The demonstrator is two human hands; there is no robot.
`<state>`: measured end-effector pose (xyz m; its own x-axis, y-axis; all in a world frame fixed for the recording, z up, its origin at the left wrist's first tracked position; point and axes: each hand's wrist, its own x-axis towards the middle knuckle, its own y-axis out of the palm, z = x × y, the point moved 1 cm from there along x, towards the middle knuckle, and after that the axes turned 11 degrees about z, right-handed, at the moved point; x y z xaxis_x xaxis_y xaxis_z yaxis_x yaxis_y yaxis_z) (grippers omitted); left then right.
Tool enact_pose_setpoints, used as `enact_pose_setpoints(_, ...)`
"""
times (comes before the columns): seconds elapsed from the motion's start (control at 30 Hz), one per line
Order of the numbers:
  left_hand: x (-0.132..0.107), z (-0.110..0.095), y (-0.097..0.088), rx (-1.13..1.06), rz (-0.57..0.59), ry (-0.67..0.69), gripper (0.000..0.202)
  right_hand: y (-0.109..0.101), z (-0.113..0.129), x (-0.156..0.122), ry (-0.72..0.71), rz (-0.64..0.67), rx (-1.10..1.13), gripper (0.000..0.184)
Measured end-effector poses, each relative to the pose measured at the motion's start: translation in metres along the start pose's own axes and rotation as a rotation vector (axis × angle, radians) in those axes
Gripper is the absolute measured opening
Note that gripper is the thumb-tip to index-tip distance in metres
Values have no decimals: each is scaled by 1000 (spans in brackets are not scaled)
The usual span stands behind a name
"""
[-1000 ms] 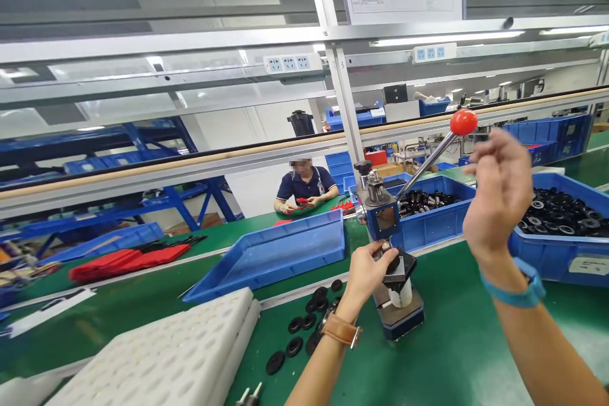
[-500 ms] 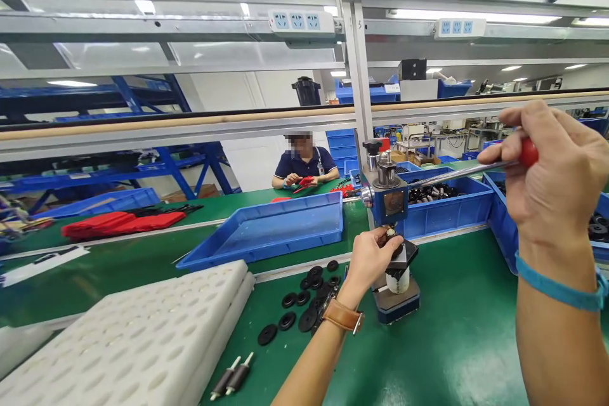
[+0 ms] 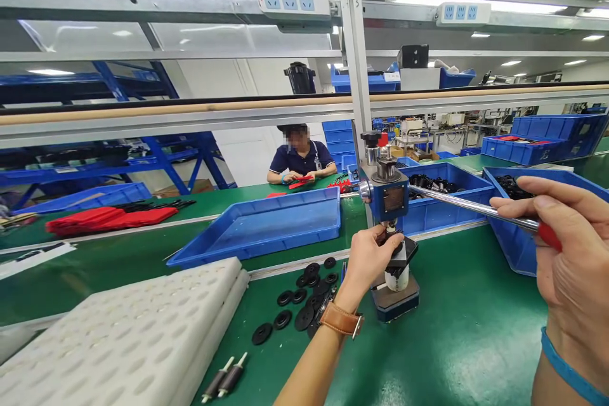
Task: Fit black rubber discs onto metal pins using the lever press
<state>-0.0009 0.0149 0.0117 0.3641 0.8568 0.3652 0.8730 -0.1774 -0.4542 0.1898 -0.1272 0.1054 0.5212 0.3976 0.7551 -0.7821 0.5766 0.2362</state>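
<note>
1. hand press point(image 3: 390, 200) stands just beyond the left hand point(image 3: 368, 260), and its steel lever point(image 3: 471, 208) slants across to the right hand point(image 3: 571, 247).
2. a second ago the lever pointed up, with the right hand loose beside the red knob point(image 3: 549, 236). now it is swung down past level, so the pressing stroke looks at or near its bottom.
3. right hand: closed around the red knob, fingers wrapped under and thumb along the top, so only a sliver of red shows.
4. left hand: fingers curled and pinched on a small dark part point(image 3: 394, 246) under the ram, on the black fixture point(image 3: 408, 252). i cannot tell how firm the grip is.
5. loose black discs point(image 3: 304, 304) lie just left of the left wrist, with a white foam tray point(image 3: 133, 336) further left.
</note>
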Motion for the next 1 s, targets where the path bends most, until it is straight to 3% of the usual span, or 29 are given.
enact_pose_setpoints(0.2,-1,4,2,10,-28,7,32,-11,-9,-22,134,24,-91,19)
enact_pose_setpoints(0.33,-1,4,4,13,-31,17,34,-27,-1,-1,207,247,-398,23)
enact_pose_setpoints(0.43,-1,4,5,9,-38,13,33,-34,8,26,170,462,-640,29)
enact_pose_setpoints(0.53,-1,5,6,-12,-37,9,33,-38,8,31,143,617,-774,36)
enact_pose_setpoints(0.6,-1,6,7,-24,-36,12,33,-42,1,18,149,648,-819,39)
enact_pose_setpoints(0.73,-2,4,7,-6,-54,10,34,-52,-15,-9,134,576,-907,40)
enact_pose_setpoints(0.9,-3,-2,5,16,-62,4,35,-48,-13,13,44,875,-1063,38)
enact_pose_setpoints(1.0,-3,-3,5,13,-60,3,34,-40,-9,25,-31,922,-1167,34)
